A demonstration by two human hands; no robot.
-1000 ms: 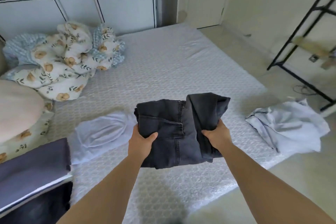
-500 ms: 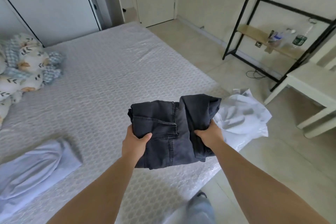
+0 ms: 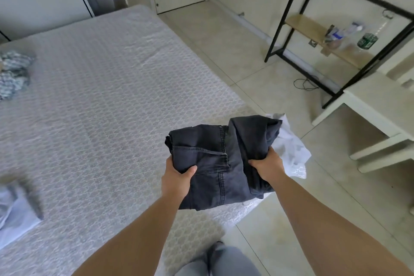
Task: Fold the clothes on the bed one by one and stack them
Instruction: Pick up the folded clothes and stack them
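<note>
A person stands at the corner of a bed (image 3: 94, 87), carrying a folded pair of dark jeans (image 3: 215, 159) in both hands above the mattress edge. The left hand (image 3: 177, 178) grips the bundle's near left corner, thumb laid over the top by the pocket seam and fingers curled out of sight beneath. The right hand (image 3: 267, 167) clutches the bunched right side, where the legs are doubled over into a thick roll. Neither grip is spread; each is closed round denim. The two-sided hold looks meant to keep the layers from sliding apart while the bundle travels, since the fold is loose and the right end bulges.

The jeans sit ahead of the hands and between them, most of the cloth reaching away from the wrists, with the lower edge drooping a little toward the person. They appear lifted clear of the bed, though the underside cannot be seen.

Just beyond the jeans, partly hidden by them, a crumpled white garment (image 3: 291, 148) lies at the bed's corner, apparently unfolded. Well apart at the left edge rests a pale blue garment (image 3: 15, 210), blurred. A patterned blanket (image 3: 13, 71) shows at far left. The jeans seem folded; a spot for the stack has yet to be settled.
</note>
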